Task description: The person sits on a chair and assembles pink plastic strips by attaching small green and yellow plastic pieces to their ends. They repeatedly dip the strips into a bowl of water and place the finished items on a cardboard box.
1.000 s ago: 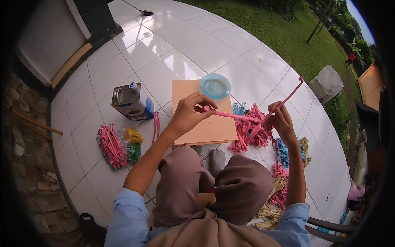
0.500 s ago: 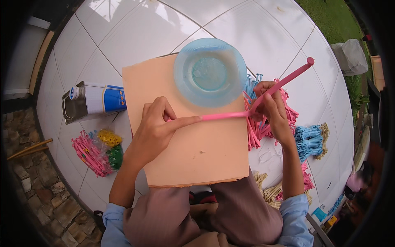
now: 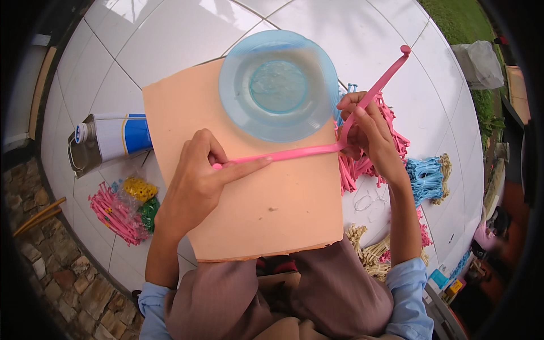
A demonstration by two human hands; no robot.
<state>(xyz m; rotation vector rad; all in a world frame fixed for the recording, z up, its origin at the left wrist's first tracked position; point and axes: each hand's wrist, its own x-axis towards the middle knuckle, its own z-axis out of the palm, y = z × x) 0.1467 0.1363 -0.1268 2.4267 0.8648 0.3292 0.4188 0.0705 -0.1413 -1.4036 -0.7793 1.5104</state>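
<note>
A long, soft pink rubbery strap point(image 3: 303, 152) with a knob at its tip runs between my hands. My left hand point(image 3: 195, 181) holds its left end low over a peach-coloured board point(image 3: 294, 218), with the index finger stretched along the strap. My right hand point(image 3: 374, 133) grips it farther along, beside the board's right edge. From there the strap bends sharply and its free end sticks up to the far right. A translucent blue plate point(image 3: 238, 116) sits on the far part of the board. The board rests by my knees.
Pink straps point(image 3: 354, 173) lie in a heap under my right hand. Blue bundles point(image 3: 425, 178) and beige bundles point(image 3: 374, 255) are at the right. On the left are a metal can point(image 3: 110, 139), a pink bundle point(image 3: 116, 215) and bags of yellow point(image 3: 139, 188) and green bits point(image 3: 148, 214).
The view has shifted slightly, so the board and plate appear nearer and farther left. The strap's free end has curved more, and more of its left end shows under my left hand.
</note>
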